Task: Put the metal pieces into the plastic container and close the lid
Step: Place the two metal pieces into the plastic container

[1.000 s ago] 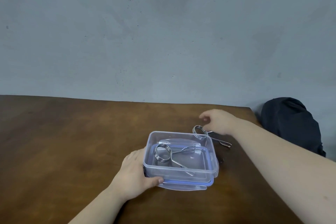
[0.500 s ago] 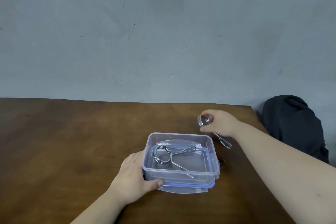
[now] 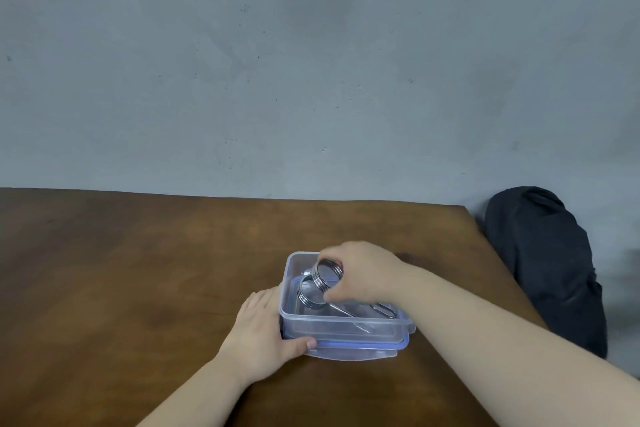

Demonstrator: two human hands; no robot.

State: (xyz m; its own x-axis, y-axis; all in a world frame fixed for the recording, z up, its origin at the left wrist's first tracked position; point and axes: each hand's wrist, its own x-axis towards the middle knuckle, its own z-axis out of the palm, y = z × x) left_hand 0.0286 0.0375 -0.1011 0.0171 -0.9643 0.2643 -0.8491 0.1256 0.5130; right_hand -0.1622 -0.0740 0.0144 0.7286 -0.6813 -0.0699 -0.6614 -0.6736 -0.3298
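Observation:
A clear plastic container (image 3: 294,319) stands on the brown table, resting on its blue-rimmed lid (image 3: 360,349). One coiled metal spring clip (image 3: 306,298) lies inside it. My right hand (image 3: 363,270) is over the container, fingers shut on a second metal spring clip (image 3: 325,276), whose coil hangs just above the first; its long handles (image 3: 384,309) reach toward the right wall. My left hand (image 3: 263,333) grips the container's near left corner, thumb on the front wall.
The wooden table (image 3: 138,288) ends at a grey wall behind and at a right edge near the container. A black bag (image 3: 547,263) sits off the table's right side.
My right hand took the second clip off the table behind the container and carried it left and down over the open box. The left hand stayed on the corner.

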